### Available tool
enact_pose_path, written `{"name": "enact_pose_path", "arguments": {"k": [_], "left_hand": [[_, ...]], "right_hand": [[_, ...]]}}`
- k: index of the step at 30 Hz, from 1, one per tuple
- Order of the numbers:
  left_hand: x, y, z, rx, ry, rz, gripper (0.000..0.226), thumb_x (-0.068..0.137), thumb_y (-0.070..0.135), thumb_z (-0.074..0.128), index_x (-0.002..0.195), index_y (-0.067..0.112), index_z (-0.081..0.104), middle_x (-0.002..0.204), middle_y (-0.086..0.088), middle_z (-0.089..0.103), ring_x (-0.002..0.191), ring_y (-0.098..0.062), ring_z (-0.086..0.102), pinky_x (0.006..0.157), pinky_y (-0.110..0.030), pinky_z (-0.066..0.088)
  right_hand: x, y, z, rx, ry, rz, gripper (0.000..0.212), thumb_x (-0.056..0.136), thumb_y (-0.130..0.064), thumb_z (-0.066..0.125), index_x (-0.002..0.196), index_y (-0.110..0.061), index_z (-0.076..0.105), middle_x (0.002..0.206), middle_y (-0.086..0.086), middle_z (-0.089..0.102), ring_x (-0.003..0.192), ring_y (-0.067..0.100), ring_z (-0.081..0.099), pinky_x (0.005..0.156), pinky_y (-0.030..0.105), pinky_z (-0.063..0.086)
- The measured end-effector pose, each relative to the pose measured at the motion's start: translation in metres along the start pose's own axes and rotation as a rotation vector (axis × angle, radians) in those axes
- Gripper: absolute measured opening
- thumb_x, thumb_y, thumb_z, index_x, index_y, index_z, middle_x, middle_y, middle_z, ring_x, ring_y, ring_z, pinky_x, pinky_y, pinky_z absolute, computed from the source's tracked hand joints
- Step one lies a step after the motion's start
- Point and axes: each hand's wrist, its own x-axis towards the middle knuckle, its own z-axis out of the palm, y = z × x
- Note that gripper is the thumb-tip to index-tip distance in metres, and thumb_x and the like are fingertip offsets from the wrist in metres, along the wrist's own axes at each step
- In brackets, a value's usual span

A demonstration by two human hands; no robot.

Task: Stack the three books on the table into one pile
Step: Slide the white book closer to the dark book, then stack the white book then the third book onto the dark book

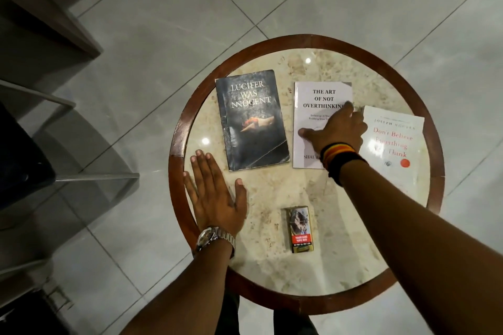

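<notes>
Three books lie side by side and flat on a round marble table [299,275]. At the left is a dark book [251,119] titled "Lucifer Was Innocent". The middle one is a white book [313,106], "The Art of Not Overthinking". To the right lies another white book [394,149] with red lettering. My right hand [337,130] rests on the middle book's right side, fingers spread, thumb pressing the cover; its fingertips reach the book's right edge. My left hand [215,190] lies flat and open on the table, just below and left of the dark book.
A small cigarette pack [299,230] lies near the table's front, between my forearms. The table has a raised wooden rim [177,139]. A chair or furniture frame [54,144] stands to the left on the tiled floor.
</notes>
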Motion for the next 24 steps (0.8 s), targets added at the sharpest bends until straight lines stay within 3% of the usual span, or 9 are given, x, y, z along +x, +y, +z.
{"name": "enact_pose_path", "arguments": {"k": [3,8,10,12,14,15,19,22,24], "left_hand": [[-0.001,0.0,0.0,0.005,0.013,0.006,0.087,0.102,0.055,0.028,0.172,0.008,0.005,0.182,-0.013,0.0,0.17,-0.031,0.002,0.135,-0.06,0.006],[0.0,0.0,0.001,0.008,0.029,0.015,0.087,0.102,0.055,0.028,0.172,0.008,0.005,0.183,-0.011,0.0,0.17,-0.03,0.002,0.136,-0.058,0.003],[0.0,-0.001,0.002,0.006,0.03,0.015,0.087,0.102,0.054,0.029,0.172,0.008,0.005,0.183,-0.011,0.0,0.17,-0.029,0.001,0.136,-0.057,0.001],[0.0,-0.001,0.002,0.019,0.027,0.01,0.088,0.102,0.055,0.03,0.172,0.008,0.004,0.183,-0.011,-0.001,0.17,-0.029,0.0,0.136,-0.056,0.0],[0.0,-0.002,0.003,0.038,0.015,0.007,0.089,0.102,0.055,0.03,0.172,0.008,0.002,0.183,-0.012,-0.003,0.17,-0.029,-0.001,0.136,-0.055,-0.001],[0.0,-0.002,0.003,0.041,0.011,0.007,0.089,0.102,0.055,0.03,0.172,0.009,0.001,0.183,-0.012,-0.003,0.17,-0.029,-0.001,0.136,-0.055,-0.001],[0.001,-0.003,0.005,0.045,0.01,0.005,0.088,0.103,0.057,0.027,0.172,0.009,0.001,0.183,-0.012,-0.003,0.17,-0.03,-0.001,0.136,-0.058,0.003],[0.0,-0.004,0.006,0.031,0.023,0.012,0.088,0.102,0.056,0.027,0.172,0.009,-0.001,0.183,-0.011,-0.003,0.17,-0.03,-0.001,0.136,-0.059,0.004],[0.0,-0.004,0.006,0.001,0.036,0.013,0.088,0.102,0.056,0.027,0.172,0.009,0.0,0.183,-0.011,-0.004,0.17,-0.029,-0.001,0.136,-0.057,0.001]], "right_hand": [[0.015,-0.007,-0.014,-0.057,-0.037,0.1,0.121,0.052,-0.049,0.095,0.144,-0.01,0.028,0.148,0.019,0.036,0.138,0.039,0.034,0.109,0.056,0.037],[0.042,-0.006,-0.037,0.091,-0.127,0.208,0.109,0.052,-0.041,0.097,0.136,-0.01,0.036,0.137,0.016,0.052,0.127,0.039,0.051,0.108,0.052,0.045],[0.048,-0.004,-0.047,0.196,-0.181,0.2,0.087,0.056,-0.032,0.096,0.128,-0.008,0.053,0.128,0.012,0.064,0.114,0.035,0.063,0.1,0.048,0.053],[0.05,-0.002,-0.054,0.285,-0.202,0.169,0.052,0.068,-0.026,0.091,0.11,-0.009,0.066,0.118,0.01,0.07,0.098,0.032,0.069,0.093,0.043,0.057],[0.049,-0.001,-0.062,0.363,-0.233,0.118,0.021,0.081,-0.023,0.082,0.088,-0.015,0.063,0.11,0.008,0.07,0.083,0.027,0.069,0.082,0.04,0.058],[0.048,0.0,-0.067,0.4,-0.246,0.099,0.018,0.086,-0.022,0.078,0.085,-0.017,0.061,0.108,0.008,0.07,0.082,0.027,0.068,0.081,0.041,0.058],[0.043,0.0,-0.084,0.571,-0.233,0.04,0.031,0.091,-0.027,0.072,0.117,-0.013,0.063,0.11,0.009,0.073,0.092,0.026,0.071,0.08,0.042,0.061],[0.033,-0.017,-0.083,0.636,-0.247,-0.041,0.027,0.089,-0.034,0.073,0.113,-0.021,0.068,0.105,0.003,0.075,0.084,0.021,0.07,0.072,0.033,0.057],[0.022,-0.036,-0.07,0.685,-0.272,-0.078,0.023,0.087,-0.032,0.075,0.107,-0.022,0.071,0.102,0.002,0.077,0.084,0.021,0.073,0.076,0.035,0.06]]}}
